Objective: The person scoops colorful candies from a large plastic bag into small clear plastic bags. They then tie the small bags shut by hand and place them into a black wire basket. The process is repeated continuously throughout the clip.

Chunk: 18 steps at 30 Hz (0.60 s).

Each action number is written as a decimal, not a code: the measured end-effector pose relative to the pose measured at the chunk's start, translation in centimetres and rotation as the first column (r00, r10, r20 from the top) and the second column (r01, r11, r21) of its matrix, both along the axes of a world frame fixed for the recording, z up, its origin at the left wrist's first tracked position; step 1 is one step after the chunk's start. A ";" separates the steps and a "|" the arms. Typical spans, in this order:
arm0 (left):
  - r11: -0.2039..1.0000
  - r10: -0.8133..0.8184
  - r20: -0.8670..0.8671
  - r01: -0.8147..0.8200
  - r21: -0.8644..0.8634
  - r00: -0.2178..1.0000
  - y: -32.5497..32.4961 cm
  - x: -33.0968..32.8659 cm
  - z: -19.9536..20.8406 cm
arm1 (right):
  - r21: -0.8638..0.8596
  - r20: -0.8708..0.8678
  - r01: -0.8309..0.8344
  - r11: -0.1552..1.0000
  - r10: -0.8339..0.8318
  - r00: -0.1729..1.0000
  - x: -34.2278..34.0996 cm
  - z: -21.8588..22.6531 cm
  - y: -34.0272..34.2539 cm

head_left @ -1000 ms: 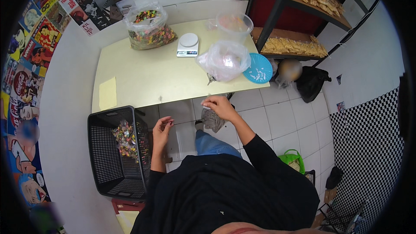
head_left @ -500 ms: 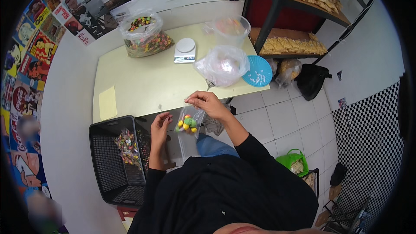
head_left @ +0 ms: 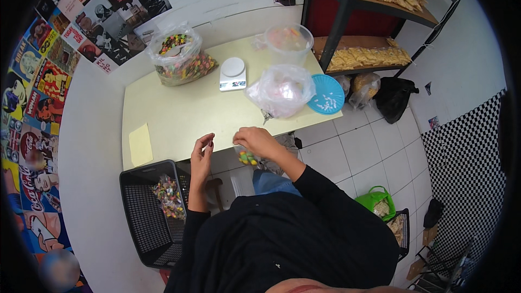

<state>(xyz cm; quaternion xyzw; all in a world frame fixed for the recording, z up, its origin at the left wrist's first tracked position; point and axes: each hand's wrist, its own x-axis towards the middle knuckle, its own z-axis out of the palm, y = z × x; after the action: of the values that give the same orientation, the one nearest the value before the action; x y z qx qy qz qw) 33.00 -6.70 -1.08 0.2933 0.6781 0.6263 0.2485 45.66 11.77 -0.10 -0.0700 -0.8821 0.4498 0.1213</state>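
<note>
Colourful posters (head_left: 46, 97) cover the wall at the far left. Next comes a black mesh crate (head_left: 142, 239), standing on the near side of the worktop (head_left: 179, 114); a heap of small filled packets (head_left: 170, 198), multicoloured through their clear film, lies in it. A pale yellow sheet (head_left: 140, 144) rests at the worktop's left end, just behind the crate. Farther back, near the wall, stands a large clear bag (head_left: 187, 68) full of multicoloured pieces, its top open.

The person's left hand (head_left: 201, 157) is raised just right of the crate, its fingers slightly apart with nothing seen between them. A white scale (head_left: 233, 76) with a round plate sits behind, toward the back of the worktop. To the right of the left hand and apart from it, the right hand (head_left: 257, 142) has its fingers pinched on the top of a small clear bag (head_left: 247, 157); this hangs below them, in front of the worktop's near edge, with yellow, green and reddish pieces inside.

Beyond the right hand, a whitish plastic bag (head_left: 279, 92) lies on the worktop, a clear tub (head_left: 296, 49) behind it and a blue round lid (head_left: 326, 82) bearing small white bits beside it. At the right, a dark-framed rack (head_left: 346, 16) holds rows of yellowish packets (head_left: 369, 58), and a green bag (head_left: 369, 201) stands on the tiled floor (head_left: 355, 149).
</note>
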 end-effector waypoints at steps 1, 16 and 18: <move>1.000 -0.019 -0.004 0.019 0.003 1.000 0.0 0.5 0.0 | 0.287 0.041 0.019 0.958 -0.032 0.999 0.8 0.1 -0.2; 0.928 -0.332 0.302 0.367 -0.064 0.894 0.5 11.3 -2.1 | -0.052 -0.073 0.052 0.997 -0.055 0.996 12.0 1.6 -2.6; 0.938 -0.324 0.304 0.346 -0.018 0.896 1.2 12.0 -2.0 | -0.029 -0.122 0.092 0.995 -0.095 0.988 12.8 2.1 -1.8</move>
<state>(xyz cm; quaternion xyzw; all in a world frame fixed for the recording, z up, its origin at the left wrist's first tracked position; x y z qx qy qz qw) 45.00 -5.51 -3.06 0.2993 0.5946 0.5862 0.4618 58.49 9.99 1.97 -0.0849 -0.8634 0.4572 0.1957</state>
